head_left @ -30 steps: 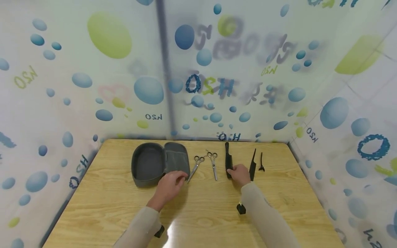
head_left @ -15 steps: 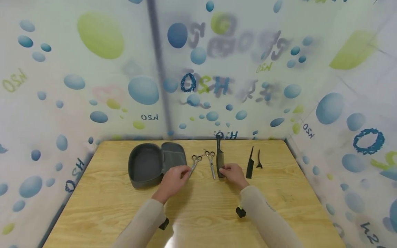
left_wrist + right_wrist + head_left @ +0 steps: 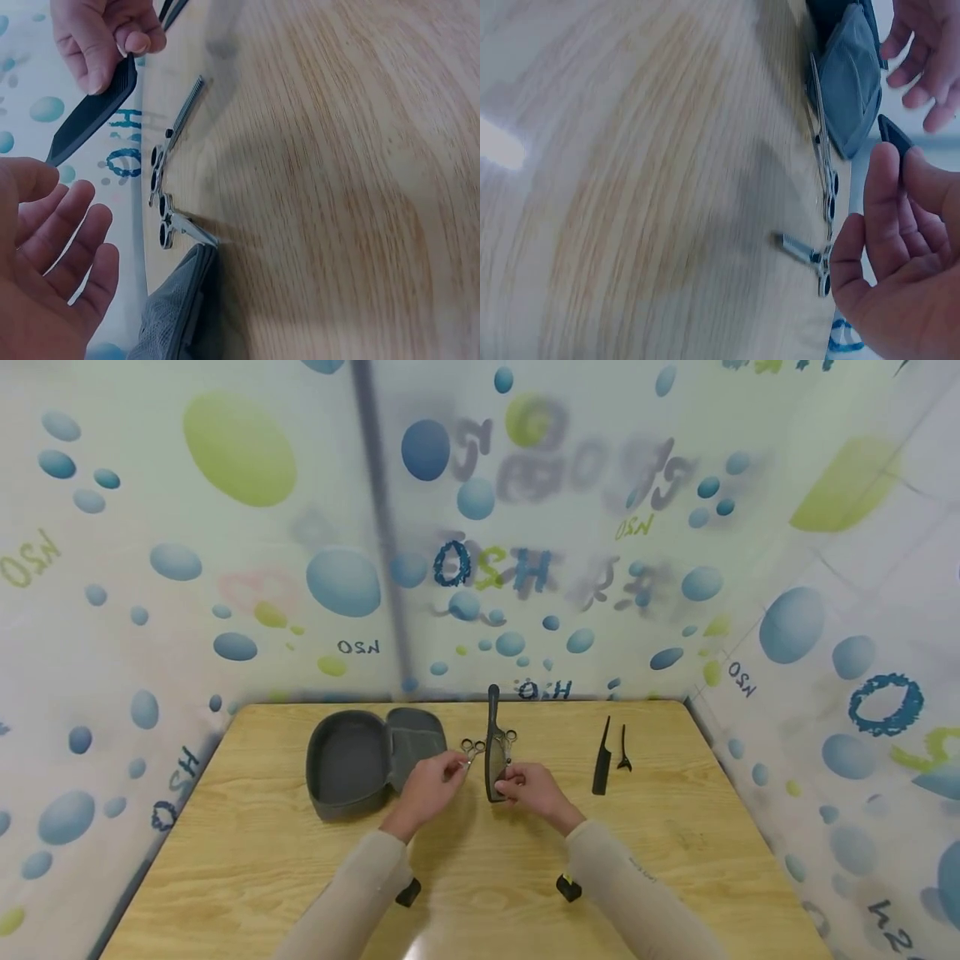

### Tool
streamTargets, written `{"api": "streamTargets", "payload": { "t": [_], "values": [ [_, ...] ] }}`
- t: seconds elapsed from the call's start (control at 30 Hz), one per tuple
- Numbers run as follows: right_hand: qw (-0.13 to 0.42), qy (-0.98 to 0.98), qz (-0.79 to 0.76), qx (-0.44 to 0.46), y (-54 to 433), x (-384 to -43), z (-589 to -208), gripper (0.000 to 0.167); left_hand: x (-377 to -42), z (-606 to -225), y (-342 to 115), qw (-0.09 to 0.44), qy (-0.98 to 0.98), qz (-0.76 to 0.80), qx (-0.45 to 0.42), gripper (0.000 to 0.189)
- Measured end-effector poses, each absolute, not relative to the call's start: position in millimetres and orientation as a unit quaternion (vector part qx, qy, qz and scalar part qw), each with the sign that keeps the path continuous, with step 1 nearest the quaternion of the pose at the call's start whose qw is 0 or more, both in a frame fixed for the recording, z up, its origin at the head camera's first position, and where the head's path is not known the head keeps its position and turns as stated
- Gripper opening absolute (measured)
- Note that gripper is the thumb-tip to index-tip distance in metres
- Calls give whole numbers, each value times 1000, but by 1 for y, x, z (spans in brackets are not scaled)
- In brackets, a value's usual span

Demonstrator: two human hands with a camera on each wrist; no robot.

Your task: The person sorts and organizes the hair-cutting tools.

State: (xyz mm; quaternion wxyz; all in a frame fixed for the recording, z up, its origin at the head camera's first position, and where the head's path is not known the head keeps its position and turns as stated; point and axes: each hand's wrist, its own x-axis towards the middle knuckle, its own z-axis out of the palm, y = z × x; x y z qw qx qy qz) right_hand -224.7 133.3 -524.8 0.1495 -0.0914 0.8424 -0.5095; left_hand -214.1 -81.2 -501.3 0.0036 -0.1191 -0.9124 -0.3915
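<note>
1. Nearest, two pale sleeves reach in over the wooden worktop, the left sleeve and the right sleeve, with a small black box at each wrist.
2. The right hand holds the large comb: its grip is clamped on the comb's near end, pinched between thumb and finger.
3. The left hand hangs in the air to the left of the comb and apart from it. Its grip is apart, with thumb and fingers loosely spread.
4. The large comb, black, is raised off the worktop near the middle, its handle pointing to the far side.
5. To the left, the grey case lies unfolded, its hollow half on the left and its flap on the right, partly behind the left hand.
6. Just right of the flap lie the left scissors, finger rings at the far end; whether their tip touches the flap I cannot tell.
7. Beside them on the right lie the right scissors, with a toothed blade, partly covered by the large comb in the head view.
8. Well to the right, the small comb lies with its thin tail pointing far, and the small forked tool is just right of it.
9. Farthest stands a pale wall printed with blue and green spots.
</note>
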Motion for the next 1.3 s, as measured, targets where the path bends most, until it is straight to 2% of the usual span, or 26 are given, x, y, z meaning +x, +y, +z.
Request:
{"api": "streamTargets", "payload": {
  "t": [0.6,0.93,1.3],
  "values": [
    [157,841,-501,-132,114,-215,-524,17,-221,-511,-77,-34,-885,-458,-72,38],
    [169,837,-500,-145,113,-214,-524,18,-224,-506,-71,-21,-879,-473,-59,28],
    [175,835,-501,-149,117,-211,-526,15,-224,-508,-70,-39,-871,-486,-65,23]
  ]
}}
